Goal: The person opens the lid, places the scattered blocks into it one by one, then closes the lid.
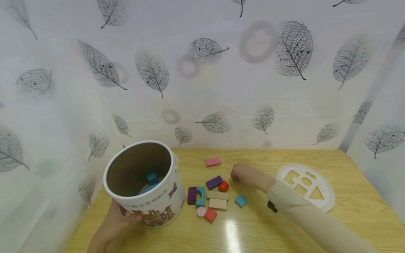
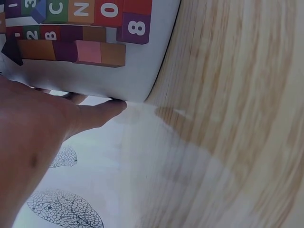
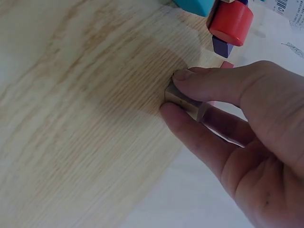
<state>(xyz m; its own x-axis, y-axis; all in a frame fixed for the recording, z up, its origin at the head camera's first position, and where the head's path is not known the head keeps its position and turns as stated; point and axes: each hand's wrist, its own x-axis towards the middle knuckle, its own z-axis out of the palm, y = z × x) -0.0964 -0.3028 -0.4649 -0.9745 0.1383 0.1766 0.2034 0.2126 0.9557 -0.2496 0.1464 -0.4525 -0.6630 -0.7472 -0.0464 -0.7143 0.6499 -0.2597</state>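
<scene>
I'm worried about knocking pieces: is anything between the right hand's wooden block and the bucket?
Yes: the rounded red block, the purple block beside it and the teal arch lie on the table between the wooden block and the bucket.

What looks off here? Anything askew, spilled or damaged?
No damage stands out. The white printed cylindrical bucket, held by the left hand, looks askew: its top leans left in the head view, though that could be just camera angle. The pink rectangular block lies apart from the other loose coloured blocks.
</scene>
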